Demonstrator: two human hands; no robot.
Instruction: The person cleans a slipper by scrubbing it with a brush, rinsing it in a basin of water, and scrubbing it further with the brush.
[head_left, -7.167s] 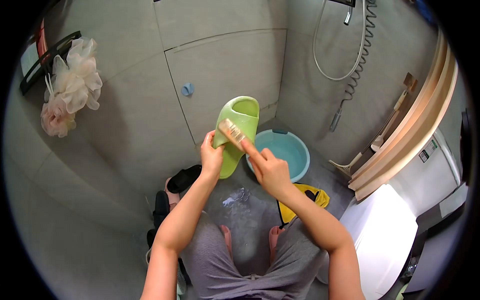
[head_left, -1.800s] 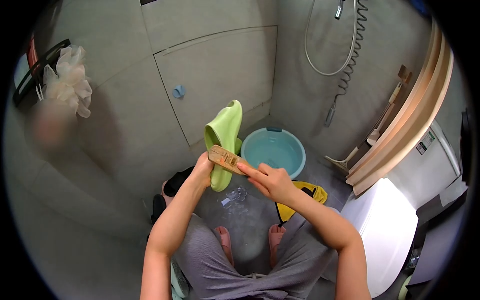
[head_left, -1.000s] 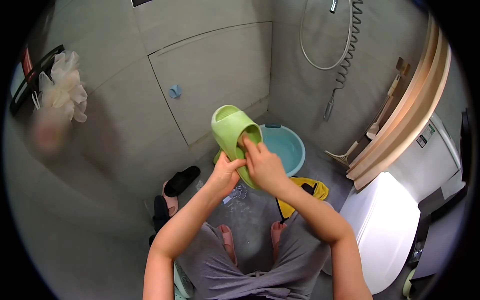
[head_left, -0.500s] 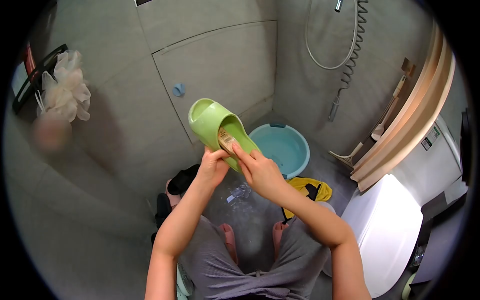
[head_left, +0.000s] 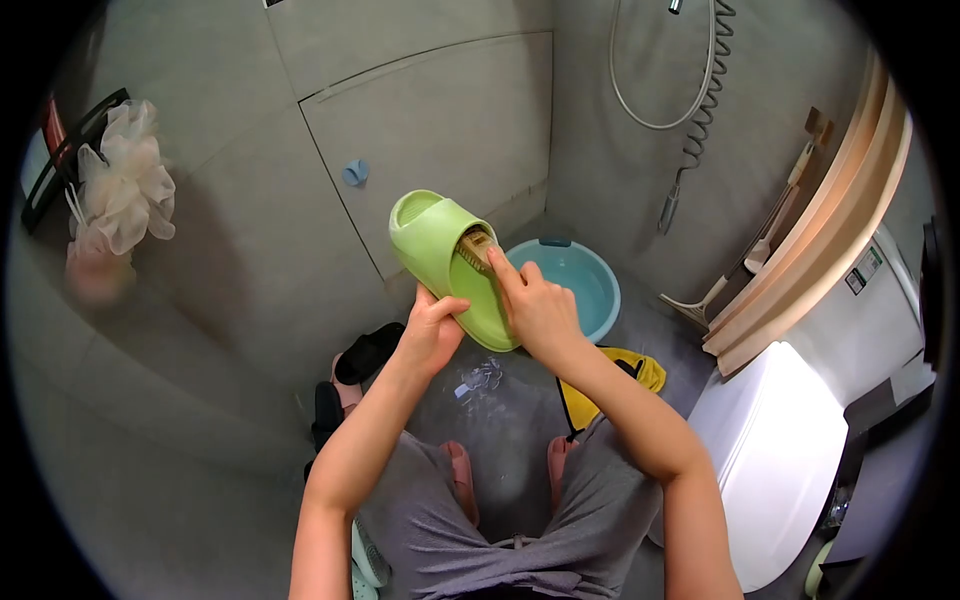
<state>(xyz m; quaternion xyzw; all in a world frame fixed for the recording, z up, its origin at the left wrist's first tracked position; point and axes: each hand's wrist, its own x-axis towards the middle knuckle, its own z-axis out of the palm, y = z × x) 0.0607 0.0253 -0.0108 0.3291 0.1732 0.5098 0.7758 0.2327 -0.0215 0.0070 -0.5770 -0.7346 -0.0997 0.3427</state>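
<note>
A light green slipper (head_left: 430, 240) is held up in front of me, toe end pointing to the upper left. My left hand (head_left: 433, 332) grips its side from below, the thumb lying over the edge of the footbed. In my right hand (head_left: 540, 308) is a wooden brush (head_left: 477, 248), the index finger stretched along its back. The brush head rests at the opening under the strap, bristles against the slipper's inside. Behind my right hand, a light blue basin (head_left: 597, 290) stands on the floor with water in it.
A yellow and black cloth (head_left: 640, 368) lies below the basin. Black slippers (head_left: 370, 353) and other footwear line the left wall. The white toilet (head_left: 765, 470) stands at right beside a folded tan screen (head_left: 800, 270). Suds and a small pale piece (head_left: 462, 390) lie on the floor.
Since half a second ago, the brush has moved up and right within the slipper's opening, and my right hand has shifted right. Earlier the slipper was turned on its side and then tilted back.
</note>
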